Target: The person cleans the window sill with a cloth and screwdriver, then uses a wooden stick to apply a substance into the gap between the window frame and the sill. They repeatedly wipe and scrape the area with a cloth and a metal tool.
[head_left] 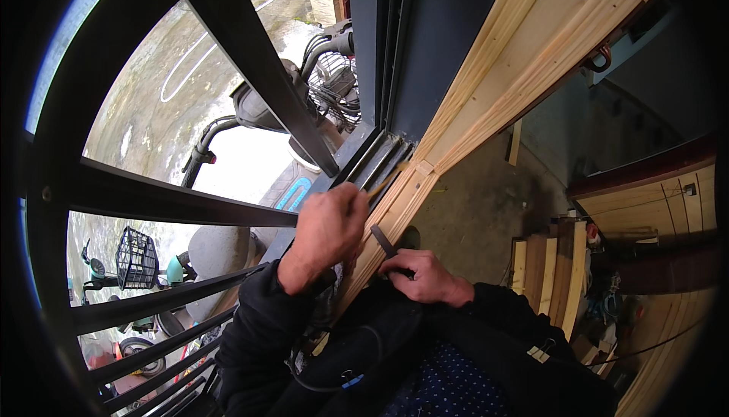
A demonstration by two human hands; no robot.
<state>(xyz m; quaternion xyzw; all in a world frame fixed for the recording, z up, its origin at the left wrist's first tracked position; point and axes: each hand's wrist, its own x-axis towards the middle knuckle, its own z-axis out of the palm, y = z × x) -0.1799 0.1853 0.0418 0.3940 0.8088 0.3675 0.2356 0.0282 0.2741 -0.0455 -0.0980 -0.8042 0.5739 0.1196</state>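
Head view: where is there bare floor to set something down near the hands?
Bare concrete floor lies between the wooden frame and the stacked boards. Around the left hand and right hand, the window track is crowded.

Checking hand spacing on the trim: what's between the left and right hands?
In the head view, the pale wooden trim strip runs between the left hand and right hand, with a dark flat tool rising from the right hand.
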